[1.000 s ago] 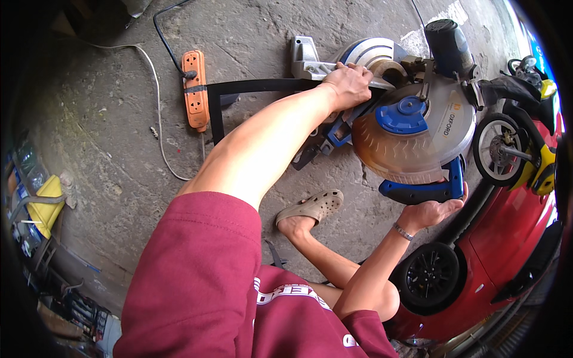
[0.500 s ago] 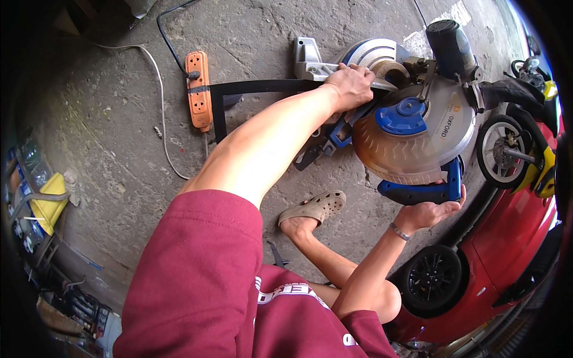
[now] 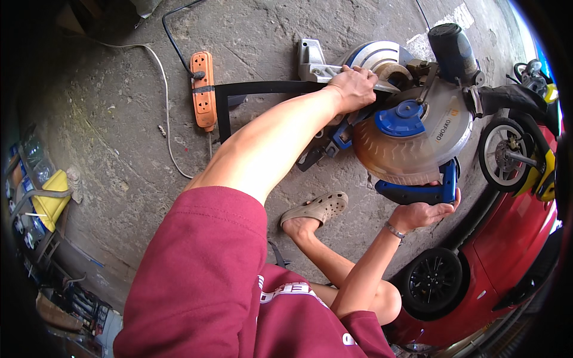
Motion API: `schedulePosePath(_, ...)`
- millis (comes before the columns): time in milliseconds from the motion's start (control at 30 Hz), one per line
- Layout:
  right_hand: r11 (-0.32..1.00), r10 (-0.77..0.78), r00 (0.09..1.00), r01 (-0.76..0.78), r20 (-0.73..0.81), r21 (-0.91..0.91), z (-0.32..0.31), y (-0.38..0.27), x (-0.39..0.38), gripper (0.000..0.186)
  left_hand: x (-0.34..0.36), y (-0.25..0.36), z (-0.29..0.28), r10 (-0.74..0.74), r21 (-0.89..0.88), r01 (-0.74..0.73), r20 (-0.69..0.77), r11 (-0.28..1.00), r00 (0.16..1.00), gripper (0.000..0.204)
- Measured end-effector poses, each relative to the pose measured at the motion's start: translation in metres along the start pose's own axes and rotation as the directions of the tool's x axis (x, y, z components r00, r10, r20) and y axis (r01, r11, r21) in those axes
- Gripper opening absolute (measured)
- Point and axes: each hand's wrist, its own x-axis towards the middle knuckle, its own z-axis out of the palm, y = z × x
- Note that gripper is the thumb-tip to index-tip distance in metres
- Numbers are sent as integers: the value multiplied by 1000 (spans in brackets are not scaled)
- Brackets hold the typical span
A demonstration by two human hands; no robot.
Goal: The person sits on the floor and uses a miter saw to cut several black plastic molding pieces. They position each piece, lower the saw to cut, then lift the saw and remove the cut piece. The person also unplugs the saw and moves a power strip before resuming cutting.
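Observation:
A miter saw with a cloudy clear blade guard (image 3: 412, 146) and a silver metal fence (image 3: 320, 70) stands on the floor in front of me. My left hand (image 3: 354, 90) is closed at the fence, over the end of a black L-shaped frame (image 3: 262, 89) that stretches left from the saw. Its fingertips curl over the fence edge; the exact grip beneath the palm is hidden. My right hand (image 3: 425, 213) is wrapped round the blue and black saw handle (image 3: 418, 192), below the guard. The blade's cutting edge is hidden by the guard and my left hand.
An orange power strip (image 3: 203, 92) with a black plug lies left of the frame, near a pale cable (image 3: 164, 98). A red car (image 3: 498, 238) and a motorbike wheel (image 3: 504, 154) are close on the right. My foot in a beige clog (image 3: 322, 207) is below the saw.
The saw handle and guard have shifted slightly left against the base, with my right hand still on the handle. My left hand keeps its place at the fence.

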Motion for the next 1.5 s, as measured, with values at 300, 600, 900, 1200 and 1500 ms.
schedulePosePath(300,1000,-6,1000,5,28,29,-2,10,-9,51,2,1,-1,-4,24,4,11,1000,1000,20)
schedulePosePath(600,996,-92,996,92,2,1,-3,43,-34,55,-2,0,-10,21,-11,-21,55,1000,998,19)
schedulePosePath(900,966,199,911,-244,361,81,-4,-63,140,31,-3,-14,-15,37,-46,-32,99,998,994,24)
schedulePosePath(1200,972,23,841,107,540,-208,-42,-114,213,43,5,1,-16,36,-145,-29,47,989,998,21)
schedulePosePath(1500,263,631,648,340,428,-903,-325,98,-256,16,6,7,-6,93,-45,-94,-20,995,995,23)
